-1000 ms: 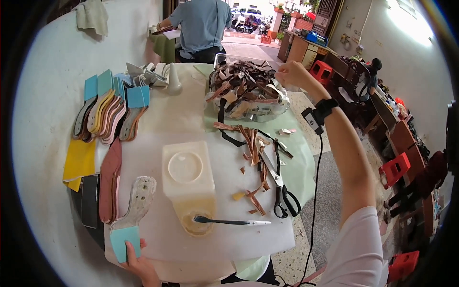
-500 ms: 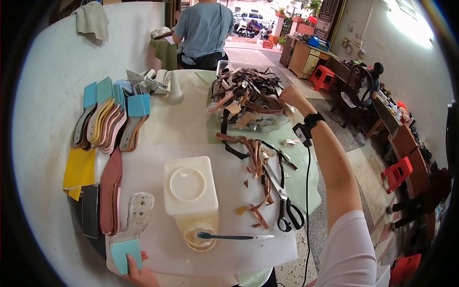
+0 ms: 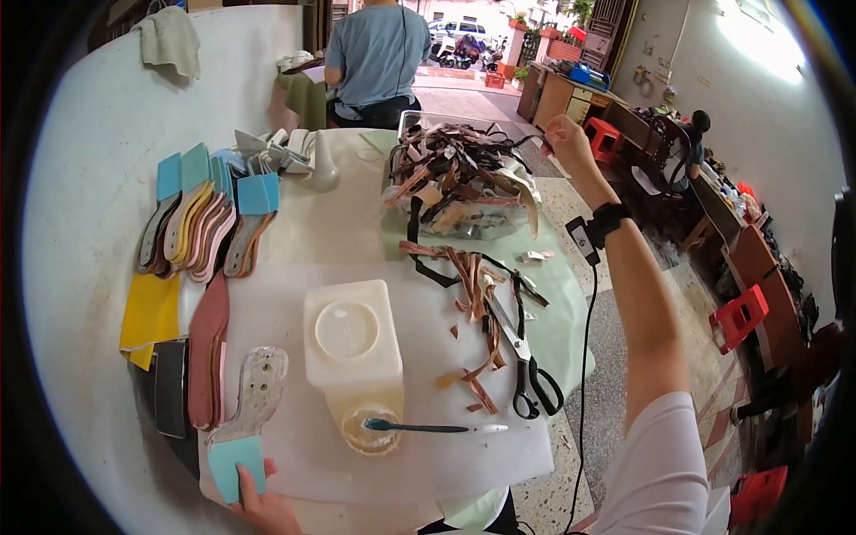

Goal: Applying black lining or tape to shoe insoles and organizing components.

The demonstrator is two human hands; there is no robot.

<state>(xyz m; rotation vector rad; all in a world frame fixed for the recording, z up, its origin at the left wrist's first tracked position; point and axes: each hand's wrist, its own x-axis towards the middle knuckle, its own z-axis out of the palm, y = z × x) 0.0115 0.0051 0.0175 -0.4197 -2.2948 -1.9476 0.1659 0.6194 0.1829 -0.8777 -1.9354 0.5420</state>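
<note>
Sole-shaped grey piece with a turquoise end [image 3: 259,383] is at the near left of the white-topped table [image 3: 321,241], that end pinched in the left hand [image 3: 265,511]. Steadying it seems the step in hand; using the slim dark-and-white brush [image 3: 423,428] to its right would call for bringing back the right hand [image 3: 571,143]. Far right, that hand is beside the clear plastic tub [image 3: 473,225], fingers curled, whether holding anything I cannot tell.
</note>
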